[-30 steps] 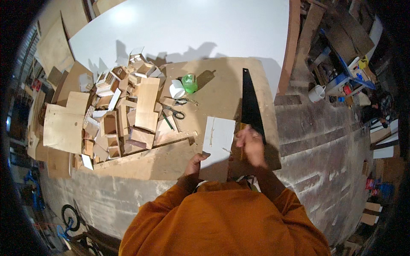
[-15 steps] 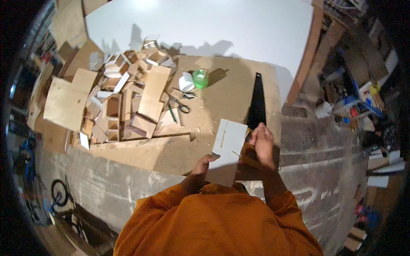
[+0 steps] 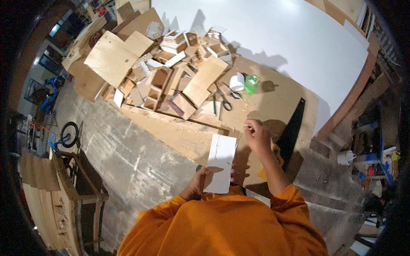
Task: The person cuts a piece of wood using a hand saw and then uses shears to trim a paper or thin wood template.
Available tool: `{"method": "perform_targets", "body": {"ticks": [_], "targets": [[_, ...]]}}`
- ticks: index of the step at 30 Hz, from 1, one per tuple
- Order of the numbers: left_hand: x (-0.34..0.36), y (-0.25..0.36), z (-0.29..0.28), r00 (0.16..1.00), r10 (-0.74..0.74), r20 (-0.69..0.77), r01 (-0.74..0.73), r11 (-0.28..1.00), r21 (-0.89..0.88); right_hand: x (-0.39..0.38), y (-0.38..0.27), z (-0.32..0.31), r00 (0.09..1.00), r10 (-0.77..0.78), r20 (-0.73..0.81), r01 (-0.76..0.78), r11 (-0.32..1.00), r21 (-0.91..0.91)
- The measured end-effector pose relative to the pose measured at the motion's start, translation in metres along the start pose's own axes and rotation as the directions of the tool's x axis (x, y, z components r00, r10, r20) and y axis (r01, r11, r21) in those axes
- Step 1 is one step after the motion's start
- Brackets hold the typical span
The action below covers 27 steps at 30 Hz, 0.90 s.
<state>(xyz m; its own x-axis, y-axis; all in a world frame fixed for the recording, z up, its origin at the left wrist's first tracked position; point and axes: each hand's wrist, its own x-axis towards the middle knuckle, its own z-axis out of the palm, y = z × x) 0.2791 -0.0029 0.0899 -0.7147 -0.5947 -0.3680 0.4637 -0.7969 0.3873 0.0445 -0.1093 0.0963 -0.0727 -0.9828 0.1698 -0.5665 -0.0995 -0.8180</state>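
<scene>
My left hand [image 3: 197,181] grips a white rectangular board [image 3: 219,174] by its lower part, thumb across the face and fingertips showing at the far edge. Thin yellowish streaks run along the board's face. My right hand [image 3: 258,137] is raised to the right of the board and apart from it, its fingers curled into a pinch. Whatever they hold, if anything, is too small to make out. Beside the right forearm lies a hand saw [image 3: 292,126] with a dark blade and a yellow handle, partly covered by the arm.
A heap of small wooden boxes and offcuts [image 3: 181,77] fills the bench's left side. Scissors [image 3: 226,103], a dark green pencil-like stick [image 3: 215,104], a white roll [image 3: 236,82] and a green translucent container [image 3: 252,84] lie nearby. A large white panel [image 3: 273,30] stretches behind.
My right hand has moved away from beside the saw handle, toward the upper left and nearer the board's far end. The left hand keeps its hold on the board. The whole view has turned.
</scene>
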Motion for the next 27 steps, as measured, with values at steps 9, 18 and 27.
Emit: {"method": "perform_targets", "body": {"ticks": [9,18,27], "targets": [[-0.053,0.068,-0.052,0.933,0.288,-0.214,-0.259,0.954,0.154,0.142,-0.083,0.104,0.915,-0.402,-0.025,0.397,0.912,-0.107],[-0.063,0.176,-0.102,0.898,0.401,-0.182,-0.374,0.912,0.168,0.279,-0.106,0.193,0.974,0.107,0.198,0.062,0.718,-0.693],[-0.038,0.206,-0.117,0.917,0.378,-0.13,-0.366,0.925,0.106,0.25,-0.121,0.121,0.961,-0.25,-0.116,0.268,0.947,0.176]]}}
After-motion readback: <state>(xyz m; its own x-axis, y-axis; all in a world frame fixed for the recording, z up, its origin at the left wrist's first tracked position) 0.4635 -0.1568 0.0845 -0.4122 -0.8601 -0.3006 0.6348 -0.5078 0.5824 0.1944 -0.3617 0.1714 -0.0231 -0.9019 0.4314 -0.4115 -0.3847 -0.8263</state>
